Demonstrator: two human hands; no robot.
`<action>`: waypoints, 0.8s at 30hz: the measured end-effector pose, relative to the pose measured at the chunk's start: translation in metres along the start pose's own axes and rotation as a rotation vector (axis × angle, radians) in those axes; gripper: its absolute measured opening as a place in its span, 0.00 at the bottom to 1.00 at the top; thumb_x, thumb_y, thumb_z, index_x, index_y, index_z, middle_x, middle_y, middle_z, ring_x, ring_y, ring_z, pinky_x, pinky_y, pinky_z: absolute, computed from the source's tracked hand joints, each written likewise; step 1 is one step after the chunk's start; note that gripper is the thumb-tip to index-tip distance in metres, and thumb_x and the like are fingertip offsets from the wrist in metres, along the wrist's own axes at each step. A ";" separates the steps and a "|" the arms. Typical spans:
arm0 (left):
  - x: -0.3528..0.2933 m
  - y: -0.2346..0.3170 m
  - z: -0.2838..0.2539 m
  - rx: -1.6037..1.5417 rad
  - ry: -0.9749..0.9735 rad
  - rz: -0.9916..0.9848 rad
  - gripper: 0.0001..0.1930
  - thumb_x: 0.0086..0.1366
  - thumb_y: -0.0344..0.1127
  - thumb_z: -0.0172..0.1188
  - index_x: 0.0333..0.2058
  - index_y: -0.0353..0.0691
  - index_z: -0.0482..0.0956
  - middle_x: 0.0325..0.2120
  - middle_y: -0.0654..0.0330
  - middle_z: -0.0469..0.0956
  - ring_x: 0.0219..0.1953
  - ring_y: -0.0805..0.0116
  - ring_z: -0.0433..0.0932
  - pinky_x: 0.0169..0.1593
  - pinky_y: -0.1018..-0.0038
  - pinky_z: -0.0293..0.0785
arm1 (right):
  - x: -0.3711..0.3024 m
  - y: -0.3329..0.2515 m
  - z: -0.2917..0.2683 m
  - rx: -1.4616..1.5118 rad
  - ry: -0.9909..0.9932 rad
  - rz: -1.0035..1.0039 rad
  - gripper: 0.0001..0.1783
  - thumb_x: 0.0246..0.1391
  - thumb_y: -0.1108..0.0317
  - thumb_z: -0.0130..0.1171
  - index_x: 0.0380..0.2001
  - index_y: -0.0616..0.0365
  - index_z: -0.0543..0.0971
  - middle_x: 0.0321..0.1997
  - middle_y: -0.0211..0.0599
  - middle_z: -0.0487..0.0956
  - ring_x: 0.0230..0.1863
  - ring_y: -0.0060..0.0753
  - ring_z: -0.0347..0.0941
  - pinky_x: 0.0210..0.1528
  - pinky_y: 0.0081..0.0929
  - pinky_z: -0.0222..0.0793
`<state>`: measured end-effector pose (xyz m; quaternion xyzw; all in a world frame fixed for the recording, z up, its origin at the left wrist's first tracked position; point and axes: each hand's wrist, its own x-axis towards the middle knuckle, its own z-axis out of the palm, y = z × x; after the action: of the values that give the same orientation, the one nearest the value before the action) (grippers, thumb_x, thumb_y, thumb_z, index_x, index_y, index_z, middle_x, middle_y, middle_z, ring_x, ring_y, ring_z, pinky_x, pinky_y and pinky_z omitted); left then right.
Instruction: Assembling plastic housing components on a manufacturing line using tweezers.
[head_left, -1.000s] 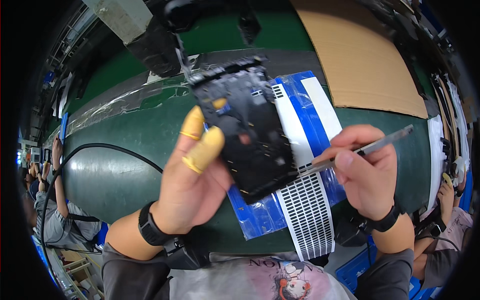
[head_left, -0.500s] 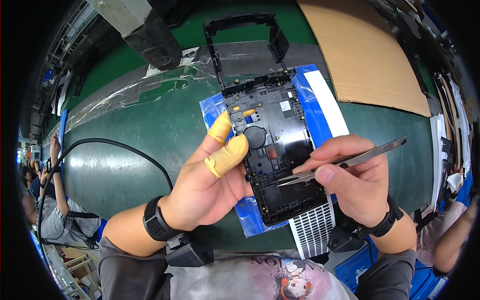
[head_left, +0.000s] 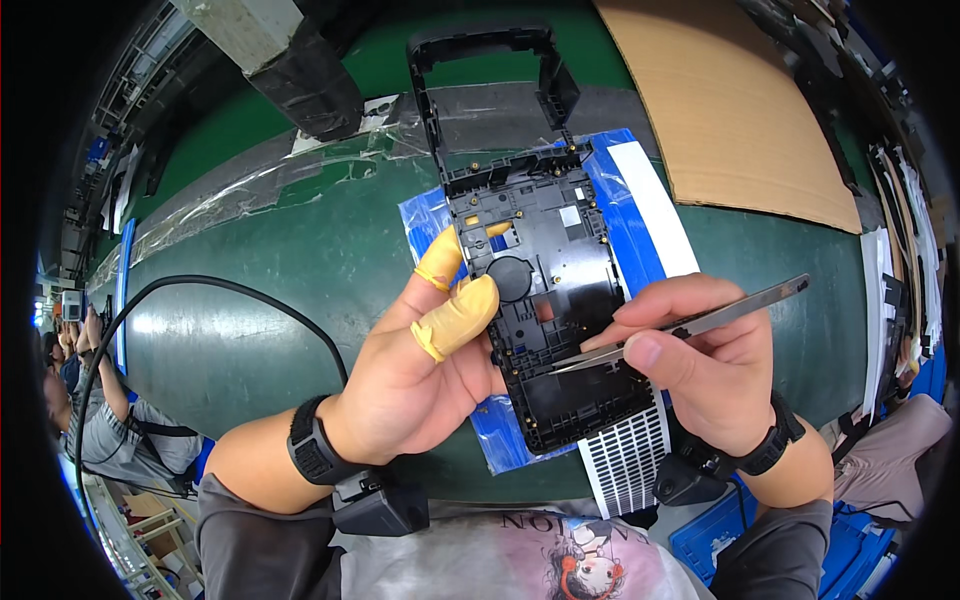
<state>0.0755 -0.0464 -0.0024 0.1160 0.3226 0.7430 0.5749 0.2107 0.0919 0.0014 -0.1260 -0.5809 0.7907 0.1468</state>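
Clasping black housing (head_left: 580, 272), left fingers (head_left: 440, 258) closed on its edge, right fingers (head_left: 690, 291) pinching tweezers (head_left: 752, 302), lettered shirt (head_left: 490, 558)

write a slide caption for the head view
Left hand grips a black plastic device housing; right hand holds metal tweezers over its lower end.

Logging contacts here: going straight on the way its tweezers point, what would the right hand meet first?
The right hand would probably meet the black frame, on its lower part: the tweezers overlap it in view, though whether they touch is unclear. The left hand lies beyond.
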 end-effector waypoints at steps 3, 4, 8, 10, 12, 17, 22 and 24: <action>0.001 -0.002 0.004 0.122 0.043 0.035 0.28 0.60 0.41 0.45 0.56 0.42 0.45 0.52 0.51 0.57 0.53 0.58 0.60 0.54 0.62 0.60 | 0.000 0.001 -0.001 0.010 0.000 -0.020 0.10 0.46 0.77 0.52 0.34 0.67 0.67 0.30 0.49 0.75 0.33 0.37 0.74 0.38 0.29 0.71; 0.001 -0.002 0.004 0.122 0.045 0.036 0.28 0.60 0.41 0.45 0.56 0.42 0.45 0.52 0.51 0.57 0.53 0.58 0.60 0.54 0.62 0.60 | 0.000 0.002 0.000 0.010 0.003 -0.018 0.10 0.46 0.77 0.52 0.34 0.67 0.67 0.29 0.49 0.75 0.33 0.37 0.74 0.38 0.29 0.71; 0.001 -0.002 0.003 0.115 0.043 0.038 0.28 0.60 0.42 0.45 0.56 0.42 0.45 0.52 0.51 0.57 0.53 0.58 0.60 0.54 0.62 0.60 | 0.000 0.002 0.001 0.029 0.023 -0.015 0.10 0.46 0.77 0.52 0.34 0.66 0.67 0.29 0.48 0.74 0.33 0.37 0.74 0.38 0.29 0.71; 0.001 -0.002 0.003 0.113 0.043 0.040 0.28 0.60 0.42 0.45 0.56 0.42 0.45 0.52 0.52 0.57 0.53 0.58 0.60 0.54 0.62 0.60 | 0.000 0.002 0.000 0.029 0.021 -0.011 0.10 0.46 0.77 0.52 0.34 0.66 0.67 0.29 0.48 0.74 0.33 0.38 0.74 0.38 0.29 0.71; 0.001 -0.002 0.003 0.105 0.038 0.037 0.28 0.60 0.41 0.45 0.56 0.42 0.46 0.52 0.51 0.57 0.53 0.58 0.60 0.54 0.62 0.60 | 0.000 0.002 0.000 0.029 0.019 -0.008 0.10 0.46 0.77 0.53 0.34 0.66 0.67 0.29 0.48 0.74 0.33 0.38 0.74 0.38 0.29 0.71; 0.001 -0.002 0.003 0.124 0.053 0.033 0.28 0.60 0.41 0.45 0.55 0.42 0.46 0.52 0.51 0.57 0.53 0.58 0.60 0.54 0.62 0.60 | 0.001 0.004 0.001 0.029 0.035 -0.028 0.10 0.46 0.76 0.53 0.33 0.66 0.67 0.28 0.47 0.75 0.32 0.35 0.74 0.34 0.23 0.71; 0.001 -0.002 0.004 0.125 0.061 0.027 0.27 0.61 0.41 0.44 0.55 0.41 0.46 0.52 0.51 0.57 0.53 0.58 0.60 0.54 0.62 0.60 | 0.002 0.000 -0.001 0.061 0.024 -0.004 0.10 0.45 0.78 0.53 0.33 0.68 0.70 0.30 0.44 0.75 0.32 0.28 0.73 0.32 0.17 0.68; 0.001 -0.002 0.003 0.130 0.047 0.025 0.27 0.61 0.41 0.44 0.55 0.41 0.46 0.52 0.51 0.57 0.53 0.58 0.60 0.54 0.62 0.60 | 0.002 -0.001 -0.002 0.104 0.015 0.017 0.10 0.45 0.81 0.53 0.34 0.70 0.71 0.32 0.41 0.74 0.34 0.25 0.72 0.36 0.17 0.68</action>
<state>0.0782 -0.0440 -0.0010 0.1395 0.3823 0.7299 0.5492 0.2099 0.0940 0.0015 -0.1289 -0.5368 0.8201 0.1508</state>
